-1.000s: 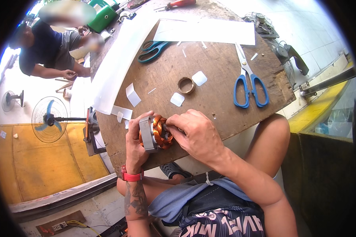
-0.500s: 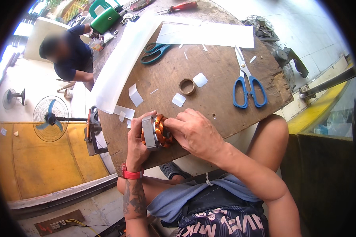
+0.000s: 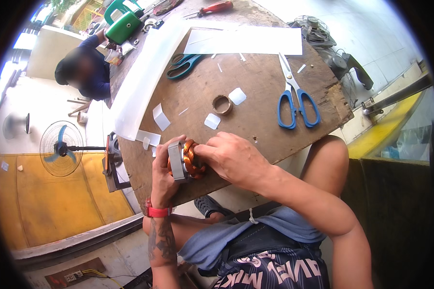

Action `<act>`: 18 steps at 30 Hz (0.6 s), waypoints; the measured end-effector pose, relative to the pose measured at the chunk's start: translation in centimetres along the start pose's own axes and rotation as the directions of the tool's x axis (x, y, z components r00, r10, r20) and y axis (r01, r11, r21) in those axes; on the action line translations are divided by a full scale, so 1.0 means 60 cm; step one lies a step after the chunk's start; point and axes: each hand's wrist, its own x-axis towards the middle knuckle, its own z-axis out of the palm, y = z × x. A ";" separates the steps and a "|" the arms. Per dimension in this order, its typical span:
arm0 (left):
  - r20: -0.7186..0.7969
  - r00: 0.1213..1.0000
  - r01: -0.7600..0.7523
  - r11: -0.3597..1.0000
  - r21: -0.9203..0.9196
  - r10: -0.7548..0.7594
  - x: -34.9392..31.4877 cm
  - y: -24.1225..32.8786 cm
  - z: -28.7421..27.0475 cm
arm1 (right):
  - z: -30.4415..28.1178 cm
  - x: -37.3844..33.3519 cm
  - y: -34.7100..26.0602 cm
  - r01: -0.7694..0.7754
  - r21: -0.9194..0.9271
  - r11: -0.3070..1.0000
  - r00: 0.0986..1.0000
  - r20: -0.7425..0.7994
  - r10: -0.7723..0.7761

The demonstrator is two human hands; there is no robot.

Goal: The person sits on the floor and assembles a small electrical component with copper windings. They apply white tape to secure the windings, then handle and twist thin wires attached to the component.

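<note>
Head view: left hand (image 3: 162, 178) is curled around the grey core of a stator (image 3: 177, 161), fingers over the top, firm hold. Stator sits at the tabletop (image 3: 263, 91)'s near edge, close to the near-left corner, tilted so the copper windings (image 3: 193, 166) face right. Looks like the left braces it so the right can reach the coil opening.

Right hand (image 3: 236, 159) has its fingers bent in, bunched at the windings; can't tell if they pinch anything, tips hidden by hand and coil. Can't tell if the stator touches wood either; the left palm and most of its thumb are out of sight.

Blue-handled scissors (image 3: 289, 76) lie toward the right edge, handles nearest the person, probably for easy pickup. Teal-handled scissors (image 3: 192, 62) are further off; blades not visible, apparently under white sheet (image 3: 142, 84), which runs along the left edge. Brown ring (image 3: 214, 105) sits mid-tabletop between small white cards (image 3: 237, 96). Co-worker (image 3: 94, 72) beyond the left edge: hands hard to make out.
</note>
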 end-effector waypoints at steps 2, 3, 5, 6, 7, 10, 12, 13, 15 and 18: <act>0.018 0.997 0.074 0.989 -0.127 -0.072 -0.001 0.000 0.000 | -0.001 -0.005 0.002 -0.017 0.008 1.000 1.000 -0.012 0.017; 0.042 0.996 0.086 0.985 -0.151 -0.081 -0.001 0.000 0.000 | 0.000 -0.005 0.003 -0.022 0.012 1.000 0.999 -0.026 0.022; 0.030 0.996 0.087 0.990 -0.113 -0.084 -0.002 -0.001 -0.001 | 0.006 -0.003 0.004 -0.017 0.025 1.000 0.999 -0.035 0.018; 0.030 0.996 0.083 0.993 -0.085 -0.081 -0.003 -0.002 -0.001 | 0.010 0.000 0.003 -0.009 0.033 0.999 0.999 -0.041 0.011; 0.027 0.997 0.074 0.993 -0.088 -0.072 -0.003 -0.004 -0.002 | 0.014 0.002 0.002 -0.013 0.012 1.000 0.999 -0.043 0.014; 0.023 0.998 0.067 0.993 -0.099 -0.065 -0.004 -0.009 -0.005 | 0.020 0.004 -0.002 -0.019 -0.028 0.999 0.999 -0.036 0.017; 0.034 0.998 0.053 0.996 -0.077 -0.051 -0.002 -0.013 -0.009 | 0.016 -0.003 -0.003 -0.008 -0.043 0.999 1.000 -0.026 0.007; 0.058 0.997 0.063 0.995 -0.083 -0.058 -0.002 -0.014 -0.011 | 0.011 -0.011 -0.004 0.007 -0.044 0.999 0.999 -0.052 -0.009; 0.097 0.994 0.050 0.998 -0.031 -0.047 -0.001 -0.015 -0.017 | 0.000 -0.030 -0.006 0.032 -0.040 0.999 0.994 -0.100 -0.036; 0.137 0.990 0.047 0.991 -0.123 -0.030 -0.003 -0.013 -0.022 | -0.007 -0.044 -0.007 0.071 -0.159 0.985 0.997 -0.004 -0.072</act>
